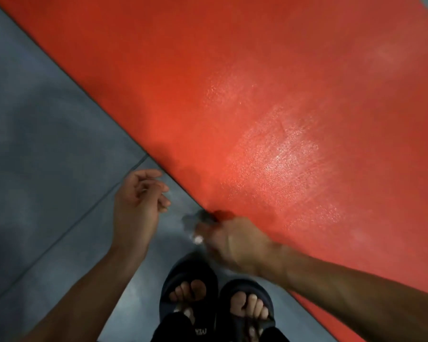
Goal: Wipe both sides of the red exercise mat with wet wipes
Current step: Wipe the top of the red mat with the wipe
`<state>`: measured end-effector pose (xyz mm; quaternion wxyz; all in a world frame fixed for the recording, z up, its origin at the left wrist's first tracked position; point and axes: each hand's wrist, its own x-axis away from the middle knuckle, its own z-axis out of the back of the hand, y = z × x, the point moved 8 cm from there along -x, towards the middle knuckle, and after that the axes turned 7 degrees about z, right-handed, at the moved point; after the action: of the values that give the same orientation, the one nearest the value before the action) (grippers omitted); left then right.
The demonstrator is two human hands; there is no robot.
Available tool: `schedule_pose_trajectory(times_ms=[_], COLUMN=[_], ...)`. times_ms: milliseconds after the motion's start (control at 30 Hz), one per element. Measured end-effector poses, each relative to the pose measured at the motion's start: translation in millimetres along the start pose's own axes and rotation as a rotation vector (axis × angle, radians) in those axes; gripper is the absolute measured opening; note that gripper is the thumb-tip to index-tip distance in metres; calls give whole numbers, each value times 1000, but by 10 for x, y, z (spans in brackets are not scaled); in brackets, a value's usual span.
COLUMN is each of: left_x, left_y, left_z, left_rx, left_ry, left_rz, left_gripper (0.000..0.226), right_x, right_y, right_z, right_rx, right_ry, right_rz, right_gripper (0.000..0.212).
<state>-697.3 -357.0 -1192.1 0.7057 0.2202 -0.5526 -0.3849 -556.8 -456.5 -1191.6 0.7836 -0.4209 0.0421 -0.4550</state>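
The red exercise mat lies flat on the grey floor, shining wet. At its near edge the blurred right hand clamps a wet wipe, probably to wipe the border. The left hand hangs loosely curled, holding nothing.

Right hand, blurred, at red mat edge

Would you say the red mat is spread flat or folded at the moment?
Spread flat: the red mat lies smooth on the grey floor, with no fold visible.
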Motion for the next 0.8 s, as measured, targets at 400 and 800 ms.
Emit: schedule_pose_trajectory(times_ms=[400, 800], left_x=[-25, 546], left_y=[182, 1096], left_z=[75, 569], left_rx=[110, -131], left_ry=[87, -56], left_rz=[-9, -185], left_gripper=[28, 18], right_x=[-340, 1474], right_y=[245, 257], right_z=[-80, 452], right_rx=[-490, -722], right_ry=[451, 802], right_rz=[-564, -775], right_gripper=[26, 10])
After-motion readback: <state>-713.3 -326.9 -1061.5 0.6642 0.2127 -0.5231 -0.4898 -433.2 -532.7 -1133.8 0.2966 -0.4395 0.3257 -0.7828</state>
